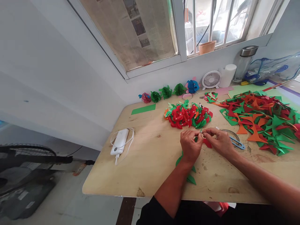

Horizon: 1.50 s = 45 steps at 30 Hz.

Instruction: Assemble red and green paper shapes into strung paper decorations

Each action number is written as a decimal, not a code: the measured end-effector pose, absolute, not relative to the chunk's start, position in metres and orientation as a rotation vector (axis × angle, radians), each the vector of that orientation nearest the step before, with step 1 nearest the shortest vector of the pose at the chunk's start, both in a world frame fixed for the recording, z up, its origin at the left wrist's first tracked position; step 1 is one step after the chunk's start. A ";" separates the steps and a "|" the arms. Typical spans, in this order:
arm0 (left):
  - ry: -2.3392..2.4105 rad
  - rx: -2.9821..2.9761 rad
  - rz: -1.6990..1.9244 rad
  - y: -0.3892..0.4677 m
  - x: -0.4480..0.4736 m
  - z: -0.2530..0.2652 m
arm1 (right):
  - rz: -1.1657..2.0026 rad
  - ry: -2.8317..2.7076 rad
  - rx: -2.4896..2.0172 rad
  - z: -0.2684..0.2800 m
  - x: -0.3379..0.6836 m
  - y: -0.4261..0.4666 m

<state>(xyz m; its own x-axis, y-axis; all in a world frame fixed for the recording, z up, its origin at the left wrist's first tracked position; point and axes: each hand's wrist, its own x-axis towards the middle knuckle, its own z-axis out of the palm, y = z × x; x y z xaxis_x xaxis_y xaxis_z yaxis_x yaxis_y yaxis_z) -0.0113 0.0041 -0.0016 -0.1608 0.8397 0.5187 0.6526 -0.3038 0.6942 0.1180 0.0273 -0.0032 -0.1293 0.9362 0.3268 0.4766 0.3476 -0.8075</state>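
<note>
My left hand (190, 144) and my right hand (217, 140) meet over the table, both closed in a pinch. A small green paper piece (201, 131) shows between their fingertips; its full shape is hidden. Just below the right fingers is a red paper piece (207, 142), partly covered. Green paper cutouts (191, 179) lie beneath and beside my left wrist. Beyond the hands sits a heap of red and green paper shapes (185, 115). By my right hand are a roll of tape (231, 133) and a light-blue handled tool (237, 143).
Paper scraps (262, 118) pile up on the right. A power bank (120, 142) with a white cable lies left. Along the wall stand several folded paper figures (166, 92), a small fan (211, 79), a white cylinder (228, 75) and a glass bottle (245, 64). A green strip (143, 109) lies near them.
</note>
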 end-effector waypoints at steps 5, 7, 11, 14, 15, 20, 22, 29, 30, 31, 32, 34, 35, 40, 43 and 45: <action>1.758 1.922 1.444 0.004 -0.012 -0.002 | 0.693 -1.732 -1.299 -0.002 0.116 0.026; 1.755 1.902 1.446 0.004 -0.012 -0.002 | 0.707 -1.725 -1.330 -0.002 0.117 0.027; 1.652 1.609 1.470 0.004 -0.014 0.000 | 0.782 -1.690 -1.375 -0.001 0.121 0.031; 1.437 1.301 1.419 0.006 -0.016 -0.002 | 0.902 -1.645 -1.282 0.004 0.122 0.032; 1.374 1.239 1.399 0.007 -0.016 -0.003 | 0.940 -1.636 -1.241 0.006 0.122 0.032; 1.259 1.128 1.338 0.008 -0.016 -0.009 | 1.106 -1.596 -1.133 0.009 0.120 0.030; 1.251 1.112 1.309 0.007 -0.015 -0.007 | 1.139 -1.565 -1.133 0.008 0.120 0.031; 1.242 1.067 1.239 0.007 -0.015 -0.001 | 1.105 -1.487 -1.214 0.010 0.125 0.036; 1.241 1.059 1.222 0.007 -0.015 -0.002 | 1.100 -1.488 -1.224 0.011 0.126 0.037; 1.238 1.052 1.214 0.007 -0.015 -0.002 | 1.086 -1.489 -1.236 0.013 0.127 0.039; 1.239 1.042 1.218 0.008 -0.015 -0.003 | 1.066 -1.488 -1.252 0.015 0.130 0.041; 1.251 1.010 1.248 0.008 -0.015 -0.003 | 0.983 -1.459 -1.306 0.018 0.137 0.047; 1.258 0.991 1.262 0.008 -0.015 -0.003 | 0.943 -1.448 -1.332 0.019 0.141 0.050; 1.265 0.943 1.293 0.011 -0.015 -0.004 | 0.680 -1.652 -1.540 0.019 0.167 0.066; 1.267 0.950 1.302 0.011 -0.015 -0.005 | 0.507 -1.897 -1.722 0.013 0.177 0.070; 1.265 0.937 1.298 0.011 -0.014 -0.005 | 0.405 -2.036 -1.844 0.007 0.181 0.072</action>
<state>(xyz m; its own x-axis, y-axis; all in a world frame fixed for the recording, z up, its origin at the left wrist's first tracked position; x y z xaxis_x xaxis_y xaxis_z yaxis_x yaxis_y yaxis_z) -0.0142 0.0108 -0.0049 -0.1459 0.9809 -0.1285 -0.1536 0.1059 0.9824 0.1810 0.0717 0.0073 -0.0810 0.9940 0.0740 0.8898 0.1056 -0.4439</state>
